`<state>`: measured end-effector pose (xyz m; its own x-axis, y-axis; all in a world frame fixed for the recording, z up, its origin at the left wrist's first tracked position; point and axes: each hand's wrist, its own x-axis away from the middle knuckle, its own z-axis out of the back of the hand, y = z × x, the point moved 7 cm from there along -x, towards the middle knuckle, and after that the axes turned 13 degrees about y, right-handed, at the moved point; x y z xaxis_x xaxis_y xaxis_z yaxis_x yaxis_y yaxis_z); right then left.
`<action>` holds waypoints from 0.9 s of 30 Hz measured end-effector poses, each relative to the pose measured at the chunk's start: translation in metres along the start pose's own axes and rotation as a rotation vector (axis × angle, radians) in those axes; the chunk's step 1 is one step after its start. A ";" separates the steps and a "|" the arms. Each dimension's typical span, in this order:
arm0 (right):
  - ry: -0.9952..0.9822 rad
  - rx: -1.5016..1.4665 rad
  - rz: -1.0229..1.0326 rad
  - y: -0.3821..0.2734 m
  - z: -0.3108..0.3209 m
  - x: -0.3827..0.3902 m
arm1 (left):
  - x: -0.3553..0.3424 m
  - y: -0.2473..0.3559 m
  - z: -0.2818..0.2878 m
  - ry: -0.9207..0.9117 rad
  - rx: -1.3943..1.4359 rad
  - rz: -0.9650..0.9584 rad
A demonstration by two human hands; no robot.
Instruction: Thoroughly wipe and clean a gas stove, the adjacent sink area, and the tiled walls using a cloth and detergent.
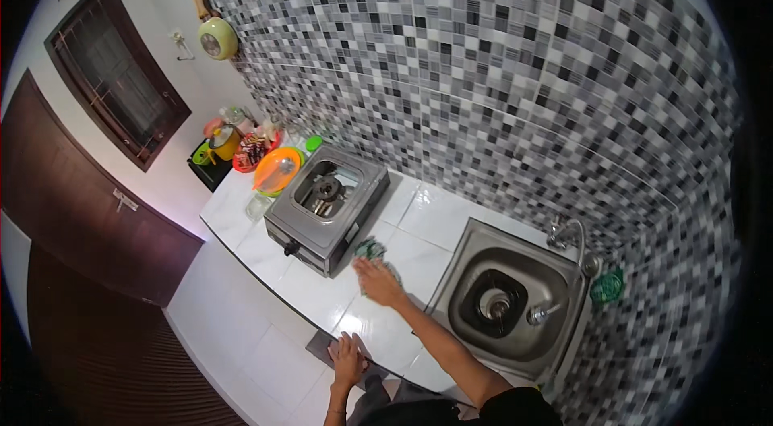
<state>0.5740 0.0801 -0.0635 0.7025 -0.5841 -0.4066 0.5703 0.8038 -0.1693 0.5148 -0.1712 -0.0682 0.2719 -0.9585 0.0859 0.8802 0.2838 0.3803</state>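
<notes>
My right hand (pixel 378 281) presses a green-and-white patterned cloth (pixel 371 248) flat against the white tiled counter (pixel 435 219), just right of a single-burner gas stove (pixel 326 200). The cloth shows beyond my fingertips and beside the palm; the rest lies hidden under the hand. At the counter's front edge rests my left hand (pixel 347 360), its fingers stretched out and holding nothing. The stove is grey metal, with a black knob on its front.
A steel sink (pixel 463 261) with a curved faucet (pixel 580 237) lies to my right, a green scouring pad (pixel 607 287) beyond it. Left of the stove stand a clear glass (pixel 258 207), an orange plate (pixel 276 171) and a red basket (pixel 244 163) of packets. A pan (pixel 217 39) hangs on the wall.
</notes>
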 end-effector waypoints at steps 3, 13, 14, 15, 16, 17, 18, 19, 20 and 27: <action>0.059 0.080 -0.038 0.068 -0.013 -0.033 | 0.001 0.006 -0.003 0.015 0.019 0.024; 0.134 -0.067 -0.091 0.181 -0.024 -0.098 | 0.009 0.007 -0.007 -0.119 -0.027 0.191; 0.172 -0.050 -0.117 0.184 -0.019 -0.095 | 0.009 0.012 -0.005 -0.090 0.026 0.139; 0.217 -0.072 -0.143 0.186 -0.015 -0.095 | 0.010 0.012 -0.005 -0.099 0.045 0.162; 0.181 -0.090 -0.151 0.186 -0.016 -0.094 | 0.012 0.007 -0.006 -0.143 0.004 0.239; 0.169 -0.062 -0.199 0.190 -0.016 -0.094 | 0.010 0.012 -0.002 -0.107 0.053 0.187; 0.289 -0.027 -0.224 0.194 -0.007 -0.096 | 0.010 0.012 -0.001 -0.114 0.059 0.188; 0.197 -0.043 -0.254 0.199 -0.015 -0.099 | 0.012 0.007 -0.002 -0.153 0.012 0.249; 0.231 -0.010 -0.253 0.204 -0.014 -0.103 | 0.010 0.012 0.000 -0.126 0.060 0.188; 0.208 0.059 -0.287 0.249 -0.030 -0.127 | 0.011 0.013 -0.002 -0.149 0.076 0.223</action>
<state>0.6141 0.3574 -0.0808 0.4121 -0.7445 -0.5252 0.7597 0.5990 -0.2530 0.5301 -0.1782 -0.0641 0.3908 -0.8675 0.3078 0.7717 0.4911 0.4042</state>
